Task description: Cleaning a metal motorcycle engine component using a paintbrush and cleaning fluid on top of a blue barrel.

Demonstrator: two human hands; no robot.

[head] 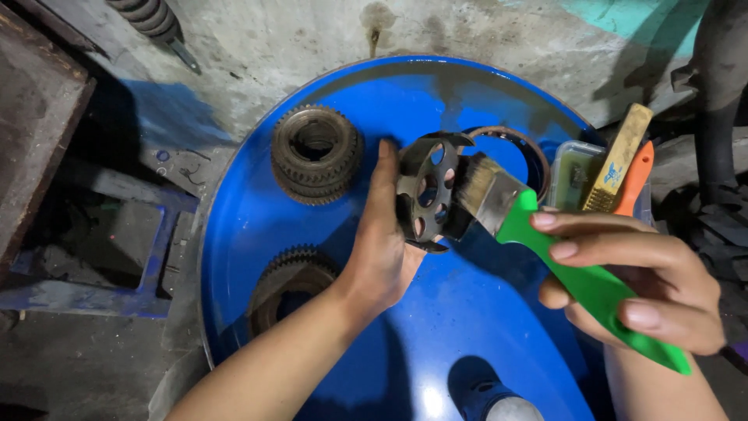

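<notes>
Brushing a perforated steel carrier disc over the blue drum top

The left hand [382, 249] grips the carrier disc [425, 191] on edge above the blue drum lid [467, 312]; the right hand [631, 284] is closed around the green-handled paintbrush [545, 242], bristles touching the disc's right face. Work the bristles into each round hole — turn the disc, not the brush. Stacked gears [315, 153] sit left of the disc; a second gear [288, 284] lies below-left; a wire brush [619, 156] rests right.

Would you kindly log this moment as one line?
left hand: holds holed metal disc | right hand: holds green brush, bristles on disc | surface: blue drum lid | nearby: two gears
</notes>
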